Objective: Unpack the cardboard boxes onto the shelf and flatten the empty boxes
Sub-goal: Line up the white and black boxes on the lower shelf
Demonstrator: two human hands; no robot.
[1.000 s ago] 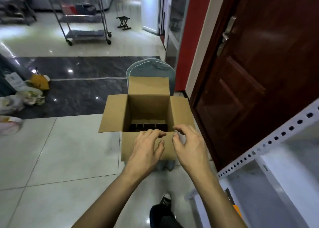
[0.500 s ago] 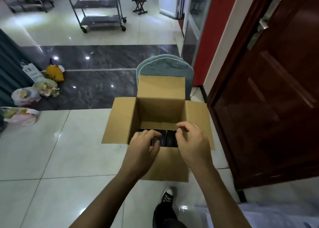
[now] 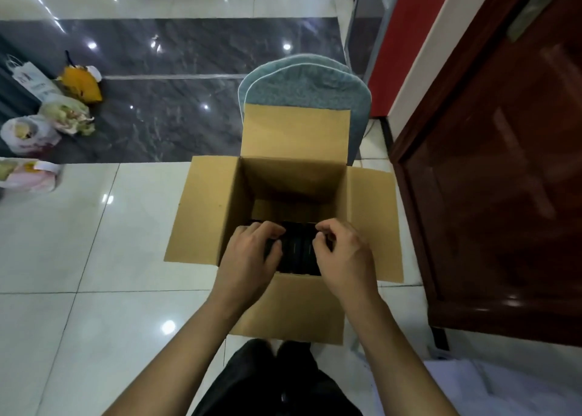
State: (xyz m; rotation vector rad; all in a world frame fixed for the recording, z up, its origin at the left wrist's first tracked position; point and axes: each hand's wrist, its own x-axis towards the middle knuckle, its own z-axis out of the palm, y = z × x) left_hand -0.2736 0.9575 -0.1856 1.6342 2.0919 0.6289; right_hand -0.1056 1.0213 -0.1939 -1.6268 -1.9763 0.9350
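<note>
Both hands, left hand (image 3: pixel 252 252) and right hand (image 3: pixel 341 255), curl onto dark items (image 3: pixel 297 248) at the cardboard box's (image 3: pixel 204 211) 6 o'clock wall; lift straight up, clear of flaps.

Cardboard box (image 3: pixel 208 208) flaps splayed, mouth open above; brown door (image 3: pixel 504 179) crowds right.

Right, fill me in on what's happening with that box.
A person stands over an open cardboard box on the tiled floor, flaps folded out. Both hands are inside it: the left hand and right hand curl their fingers around the dark items packed at the bottom. Nothing has been lifted out yet; what the items are is unclear.
</note>
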